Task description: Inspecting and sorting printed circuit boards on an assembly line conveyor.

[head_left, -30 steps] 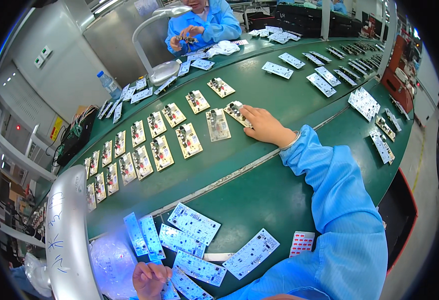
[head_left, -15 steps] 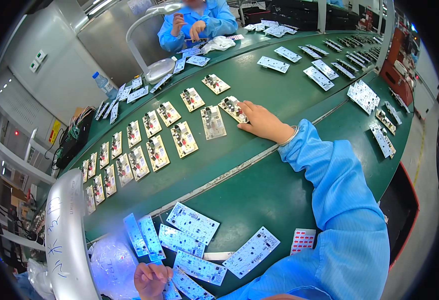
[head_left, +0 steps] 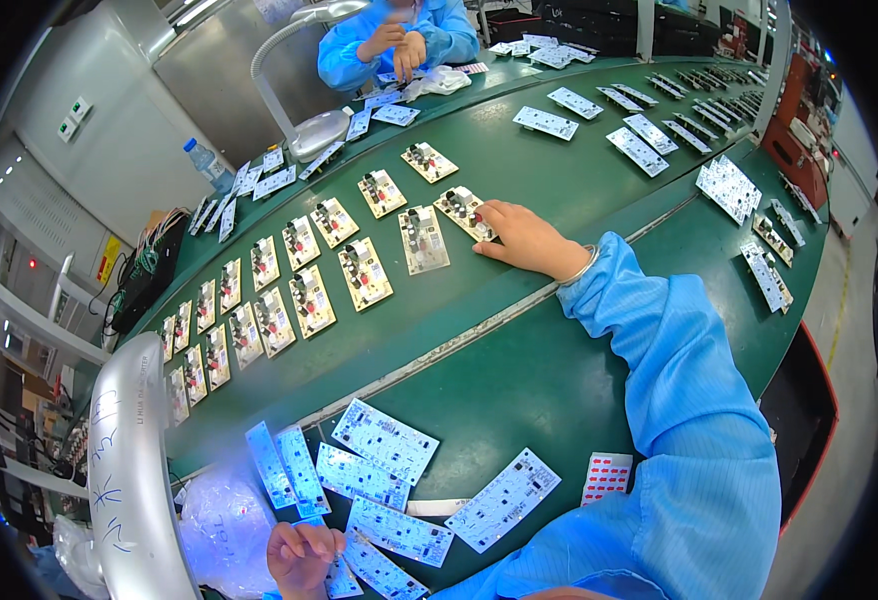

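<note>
My right hand [head_left: 531, 240] reaches out over the green surface. Its thumb and fingers close around the right end of a tan circuit board [head_left: 461, 208] with raised components. Just left of it lies another component board [head_left: 424, 240], apart from my fingers. At the lower edge, my left hand [head_left: 304, 558] has its fingers curled in; whatever they may hold is hidden. White circuit boards lie around that hand, among them one [head_left: 399, 530] to its right and another [head_left: 304, 470] above it. A single white board [head_left: 504, 500] rests farther right.
Two rows of component boards, such as this board [head_left: 366, 273], run leftward. A lamp [head_left: 124, 470] and a plastic bag [head_left: 227, 530] flank my left hand. A red-marked label sheet [head_left: 607, 478] lies by my right sleeve. Across the table sits a person [head_left: 399, 45] in blue.
The rows of component boards have shifted slightly left, and my right hand stays on its board. My left hand has hardly moved. The hands of the person opposite have moved a little.
</note>
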`<state>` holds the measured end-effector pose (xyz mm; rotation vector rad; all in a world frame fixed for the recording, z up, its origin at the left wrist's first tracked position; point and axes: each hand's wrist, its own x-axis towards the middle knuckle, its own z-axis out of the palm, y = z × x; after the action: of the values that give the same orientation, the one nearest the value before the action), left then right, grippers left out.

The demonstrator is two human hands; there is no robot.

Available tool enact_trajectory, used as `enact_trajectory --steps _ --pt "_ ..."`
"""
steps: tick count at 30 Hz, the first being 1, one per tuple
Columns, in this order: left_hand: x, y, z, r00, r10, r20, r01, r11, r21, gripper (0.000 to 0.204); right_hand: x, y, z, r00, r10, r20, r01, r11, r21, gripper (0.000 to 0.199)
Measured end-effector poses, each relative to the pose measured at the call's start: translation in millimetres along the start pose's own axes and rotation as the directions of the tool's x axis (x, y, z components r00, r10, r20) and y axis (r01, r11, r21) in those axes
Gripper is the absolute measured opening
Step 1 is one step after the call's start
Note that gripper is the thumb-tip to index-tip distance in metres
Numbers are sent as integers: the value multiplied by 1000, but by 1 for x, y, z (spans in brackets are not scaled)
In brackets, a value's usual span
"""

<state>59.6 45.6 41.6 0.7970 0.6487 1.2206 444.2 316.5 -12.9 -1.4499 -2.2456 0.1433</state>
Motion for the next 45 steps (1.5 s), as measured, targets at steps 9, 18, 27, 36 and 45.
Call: enact_trajectory --steps 9,18,27,36,45 --pt "0 -9 -15 997 49 52 -48 999 -23 21 -1 4 1 998 -46 -32 46 999 -7 45" --pt "3 -13 -17 988 90 125 -88 996 -20 24 6 4 -1 998 -57 -12 57 998 -41 41" --pt "2 -13 -16 987 75 141 -71 997 -31 21 5 10 7 986 -86 -145 74 994 -82 50" --pt "4 -14 -11 984 68 162 -62 997 -41 19 8 17 6 983 -166 -75 158 982 -101 47" --pt "3 -15 -10 984 77 161 -68 996 -62 18 10 17 7 983 -157 -92 136 970 -202 47"
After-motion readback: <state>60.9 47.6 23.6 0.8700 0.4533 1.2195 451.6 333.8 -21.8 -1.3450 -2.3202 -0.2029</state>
